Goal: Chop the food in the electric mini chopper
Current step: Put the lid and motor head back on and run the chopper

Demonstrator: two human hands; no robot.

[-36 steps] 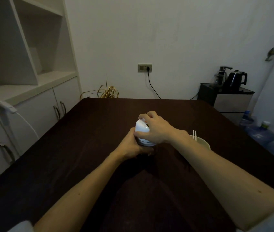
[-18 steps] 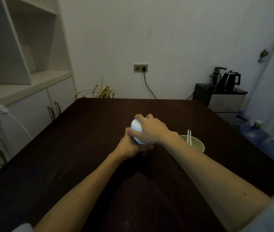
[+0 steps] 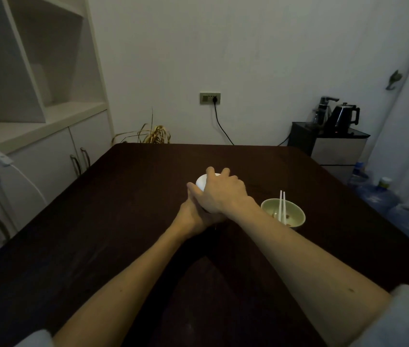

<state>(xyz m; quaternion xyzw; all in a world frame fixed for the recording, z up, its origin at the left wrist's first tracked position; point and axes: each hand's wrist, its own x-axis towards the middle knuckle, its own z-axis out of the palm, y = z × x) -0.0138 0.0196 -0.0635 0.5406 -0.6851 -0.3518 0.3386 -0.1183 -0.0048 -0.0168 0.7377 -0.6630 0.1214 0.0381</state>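
Observation:
The white mini chopper (image 3: 202,182) stands upright near the middle of the dark table (image 3: 128,221). Only part of its rounded white top shows. My right hand (image 3: 221,191) lies over that top, palm down, fingers curled around it. My left hand (image 3: 196,217) wraps the lower body of the chopper from the near side and hides it. The food inside cannot be seen.
A pale green bowl (image 3: 296,212) with white chopsticks (image 3: 282,205) and a few food scraps sits just right of my right wrist. White cabinets (image 3: 48,156) line the left; a dark side table with a kettle (image 3: 344,116) and water bottles (image 3: 378,196) stand at the right.
Both hands stay on the chopper; my right hand has settled flatter over its top. The view has shifted, so the bowl and chopsticks show more fully.

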